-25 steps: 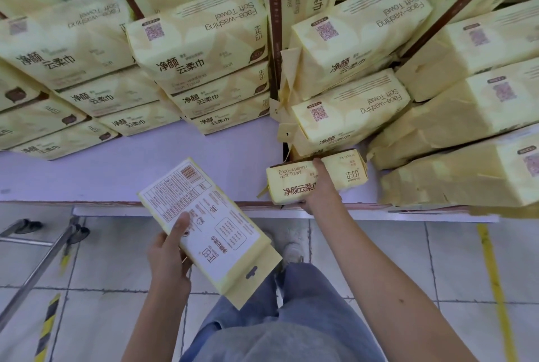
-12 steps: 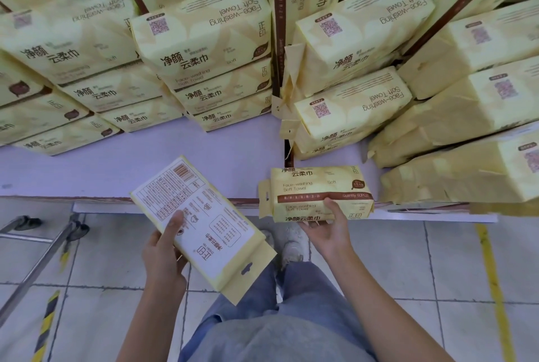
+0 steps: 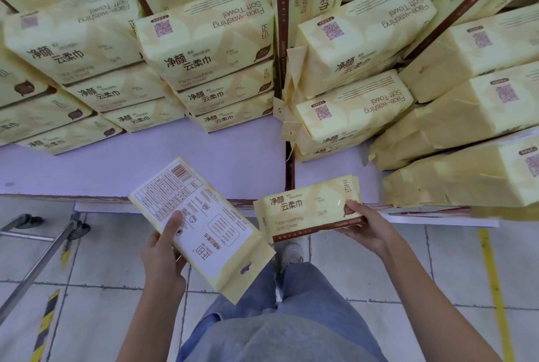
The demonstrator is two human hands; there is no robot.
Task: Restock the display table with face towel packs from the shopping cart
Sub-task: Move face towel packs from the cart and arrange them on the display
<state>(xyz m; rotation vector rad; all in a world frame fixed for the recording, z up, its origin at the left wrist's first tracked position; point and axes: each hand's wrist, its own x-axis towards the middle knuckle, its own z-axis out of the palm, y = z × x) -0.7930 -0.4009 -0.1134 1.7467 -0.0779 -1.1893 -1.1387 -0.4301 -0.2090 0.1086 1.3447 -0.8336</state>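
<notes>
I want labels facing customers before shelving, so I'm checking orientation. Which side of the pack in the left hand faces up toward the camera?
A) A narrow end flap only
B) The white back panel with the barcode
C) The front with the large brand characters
B: the left-hand pack, held in the left hand, shows its white back panel with the barcode; the right-hand pack, in the right hand, shows its front.

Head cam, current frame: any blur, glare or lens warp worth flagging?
Head view: fisheye warp, stacked packs fan outward; small glare patch on the front-up pack in the right hand; cart frame motion-smeared; fine print on the back-up pack in the left hand soft; lighting flat, no hard shadows.
</notes>
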